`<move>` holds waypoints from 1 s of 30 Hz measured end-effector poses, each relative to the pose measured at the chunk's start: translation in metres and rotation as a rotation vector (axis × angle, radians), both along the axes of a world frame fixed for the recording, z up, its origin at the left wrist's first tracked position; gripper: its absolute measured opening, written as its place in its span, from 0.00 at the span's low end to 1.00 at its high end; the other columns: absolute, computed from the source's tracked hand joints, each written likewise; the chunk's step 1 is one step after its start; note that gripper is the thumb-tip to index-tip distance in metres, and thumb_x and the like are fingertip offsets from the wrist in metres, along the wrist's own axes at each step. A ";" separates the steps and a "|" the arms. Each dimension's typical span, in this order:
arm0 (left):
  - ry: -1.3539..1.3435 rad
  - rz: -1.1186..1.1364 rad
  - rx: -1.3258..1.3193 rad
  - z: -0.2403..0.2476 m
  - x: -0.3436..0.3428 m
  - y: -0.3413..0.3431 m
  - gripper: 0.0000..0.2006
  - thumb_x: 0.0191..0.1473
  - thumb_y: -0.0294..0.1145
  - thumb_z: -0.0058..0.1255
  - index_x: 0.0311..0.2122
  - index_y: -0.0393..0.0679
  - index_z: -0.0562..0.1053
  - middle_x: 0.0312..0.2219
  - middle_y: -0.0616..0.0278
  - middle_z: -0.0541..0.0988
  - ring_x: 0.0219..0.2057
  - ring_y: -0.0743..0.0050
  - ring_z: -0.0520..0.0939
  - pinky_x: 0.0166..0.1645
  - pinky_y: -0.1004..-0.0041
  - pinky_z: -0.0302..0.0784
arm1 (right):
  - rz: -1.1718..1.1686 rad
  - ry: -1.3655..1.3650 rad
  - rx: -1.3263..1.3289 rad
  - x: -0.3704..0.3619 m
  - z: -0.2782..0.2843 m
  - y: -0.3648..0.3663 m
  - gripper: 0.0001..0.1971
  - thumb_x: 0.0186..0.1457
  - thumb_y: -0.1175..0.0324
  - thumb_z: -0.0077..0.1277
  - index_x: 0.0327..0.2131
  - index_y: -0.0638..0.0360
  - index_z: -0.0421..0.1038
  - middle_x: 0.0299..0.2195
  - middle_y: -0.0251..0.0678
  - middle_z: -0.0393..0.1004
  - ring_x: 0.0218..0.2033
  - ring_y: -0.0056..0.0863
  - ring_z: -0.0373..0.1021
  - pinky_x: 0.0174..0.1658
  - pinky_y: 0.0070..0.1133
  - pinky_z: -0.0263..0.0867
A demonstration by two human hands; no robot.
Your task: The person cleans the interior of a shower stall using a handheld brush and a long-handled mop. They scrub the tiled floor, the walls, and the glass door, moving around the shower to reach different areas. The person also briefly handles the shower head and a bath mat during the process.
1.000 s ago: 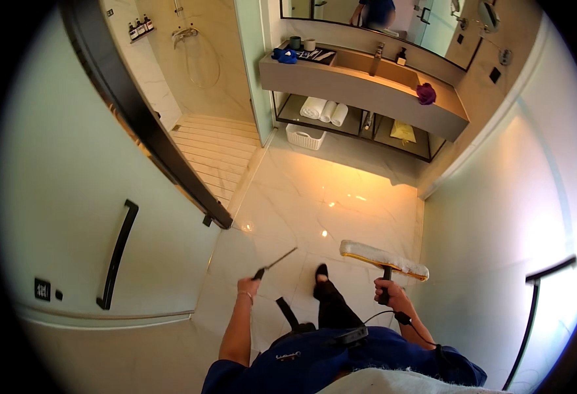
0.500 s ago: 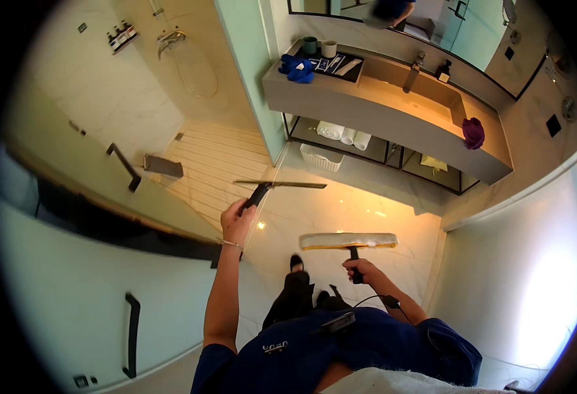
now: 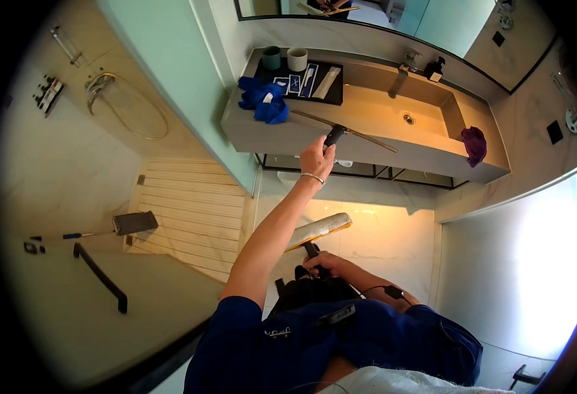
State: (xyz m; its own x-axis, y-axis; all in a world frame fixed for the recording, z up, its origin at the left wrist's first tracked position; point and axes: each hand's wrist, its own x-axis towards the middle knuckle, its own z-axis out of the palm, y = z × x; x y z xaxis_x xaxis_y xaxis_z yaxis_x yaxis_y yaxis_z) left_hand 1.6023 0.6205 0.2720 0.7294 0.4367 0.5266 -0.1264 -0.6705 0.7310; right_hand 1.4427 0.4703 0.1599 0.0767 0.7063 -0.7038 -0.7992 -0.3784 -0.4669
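Observation:
My left hand is closed round the black handle of a squeegee, its long thin blade slanting in front of the washbasin counter. Lower down, near my body, my right hand grips the dark handle of a window washer with a pale fluffy sleeve and a yellow lower edge. Part of that sleeve is hidden behind my left forearm. A crumpled blue cloth lies on the counter's left end, and a purple cloth hangs over its right front edge.
On the counter, a black tray holds a green cup, a white cup and flat packets. A tap and a dark soap bottle stand behind the basin. At left are a glass door handle and a grey long-handled scrubber.
My left hand has carried the squeegee up and to the right, toward the counter. My right hand has come left and closer to my body, tilting the washer. The view has shifted toward the basin.

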 end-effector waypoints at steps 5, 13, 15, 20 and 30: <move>0.233 0.007 0.042 -0.010 0.073 0.021 0.12 0.43 0.36 0.48 0.32 0.40 0.69 0.17 0.52 0.73 0.21 0.49 0.74 0.26 0.61 0.67 | 0.028 0.007 0.042 0.051 -0.004 0.039 0.08 0.39 0.73 0.53 0.26 0.61 0.65 0.11 0.30 0.61 0.12 0.19 0.58 0.18 0.19 0.57; 0.544 -0.122 -0.078 -0.060 0.063 0.050 0.17 0.40 0.36 0.49 0.37 0.42 0.66 0.22 0.50 0.74 0.25 0.51 0.75 0.31 0.61 0.70 | 0.177 0.020 0.043 0.088 -0.045 0.106 0.08 0.39 0.70 0.54 0.24 0.57 0.65 0.13 0.29 0.62 0.13 0.19 0.59 0.17 0.18 0.57; 0.706 -0.278 -0.173 -0.052 0.068 0.043 0.17 0.39 0.34 0.51 0.36 0.39 0.65 0.28 0.46 0.72 0.32 0.49 0.73 0.37 0.60 0.68 | 0.110 0.101 0.082 0.097 -0.068 0.120 0.04 0.42 0.71 0.50 0.23 0.56 0.65 0.13 0.30 0.62 0.12 0.19 0.59 0.17 0.18 0.57; 0.602 -0.506 0.005 0.038 0.039 0.107 0.22 0.40 0.39 0.52 0.41 0.40 0.63 0.38 0.51 0.68 0.41 0.52 0.68 0.44 0.62 0.64 | 0.320 0.018 0.042 0.117 -0.040 0.189 0.05 0.46 0.68 0.47 0.24 0.56 0.64 0.14 0.30 0.62 0.13 0.20 0.59 0.18 0.18 0.58; 0.560 1.016 -0.180 0.082 -0.349 0.365 0.17 0.45 0.34 0.48 0.42 0.40 0.67 0.42 0.51 0.68 0.45 0.56 0.66 0.50 0.65 0.59 | 0.616 0.148 0.031 0.062 -0.006 0.418 0.07 0.43 0.73 0.51 0.25 0.56 0.62 0.14 0.26 0.59 0.13 0.17 0.58 0.18 0.18 0.57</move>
State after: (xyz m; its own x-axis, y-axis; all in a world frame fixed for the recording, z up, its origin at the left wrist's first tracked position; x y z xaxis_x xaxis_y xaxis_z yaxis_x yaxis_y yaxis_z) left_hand 1.2529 0.9854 0.3540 0.1127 0.9871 0.1141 0.7766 -0.1591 0.6095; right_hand 1.5043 0.8886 0.1534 -0.4470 0.6101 -0.6542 -0.4964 -0.7776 -0.3859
